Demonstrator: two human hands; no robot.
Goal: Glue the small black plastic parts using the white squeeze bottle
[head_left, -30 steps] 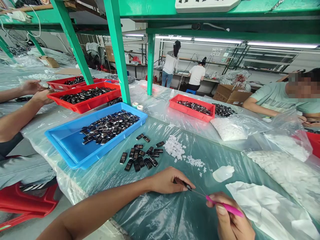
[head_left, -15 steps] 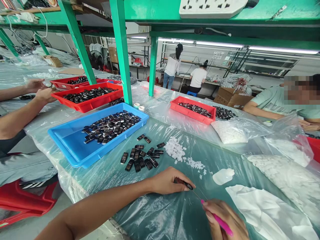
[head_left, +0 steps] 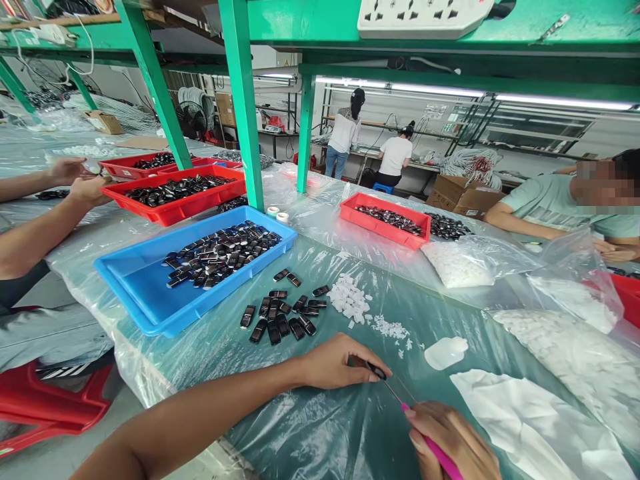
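My left hand (head_left: pixel 333 363) is closed round a small black plastic piece (head_left: pixel 376 371), pinched at the fingertips over the plastic-covered table (head_left: pixel 310 433). In my right hand (head_left: pixel 455 433) is a thin tool with a pink handle (head_left: pixel 440 457). Its slim metal shaft (head_left: pixel 394 393) points up and left and meets the near end of the black piece; its very tip cannot be made out. Left of centre lie several loose black pieces (head_left: pixel 280 317). Beyond my hands are a pile of white bits (head_left: pixel 349 298) and smaller white crumbs (head_left: pixel 390 328).
A blue tray (head_left: pixel 130 287) holds many black pieces. Red trays (head_left: pixel 170 210) stand behind it, another red tray (head_left: pixel 383 233) farther right. A small white bottle (head_left: pixel 446 353), white sheet (head_left: pixel 530 413) and bags of white parts (head_left: pixel 460 263) lie right. Green posts (head_left: pixel 240 100) rise ahead. Co-workers sit left and right.
My right hand has shifted slightly, and the pink handle now sits a little lower, with its end slightly farther left. My left hand keeps the black piece in place.
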